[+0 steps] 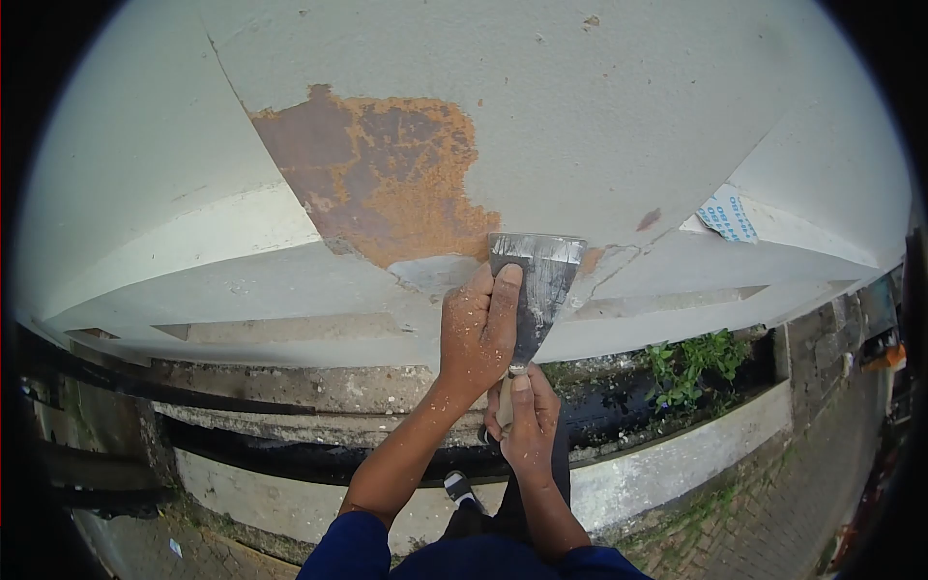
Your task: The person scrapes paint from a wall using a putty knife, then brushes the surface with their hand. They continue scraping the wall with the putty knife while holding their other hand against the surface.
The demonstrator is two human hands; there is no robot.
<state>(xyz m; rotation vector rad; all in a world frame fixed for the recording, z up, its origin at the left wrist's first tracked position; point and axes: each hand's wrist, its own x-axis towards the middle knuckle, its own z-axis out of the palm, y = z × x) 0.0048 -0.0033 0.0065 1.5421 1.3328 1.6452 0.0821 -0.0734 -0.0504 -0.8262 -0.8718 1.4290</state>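
Note:
A wide paint scraper (546, 290) with a worn, paint-streaked metal blade is pressed flat to the wall, its straight edge upward. My right hand (530, 425) is closed around its handle, low in the view. Against the left side of the blade lies my left hand (481, 324), thumb on the metal and its other fingers hidden behind. White flecks dot the left hand and forearm. Left of the blade, a bare brown and orange patch (406, 174) shows where the pale wall paint (599, 145) is gone.
A dark drain channel (609, 411) runs below the wall, with a green plant (696, 365) in it. A low concrete curb (677, 469) borders the channel. Sandpaper with blue print (727, 215) sits on the wall ledge at right. My shoe (458, 486) is near the curb.

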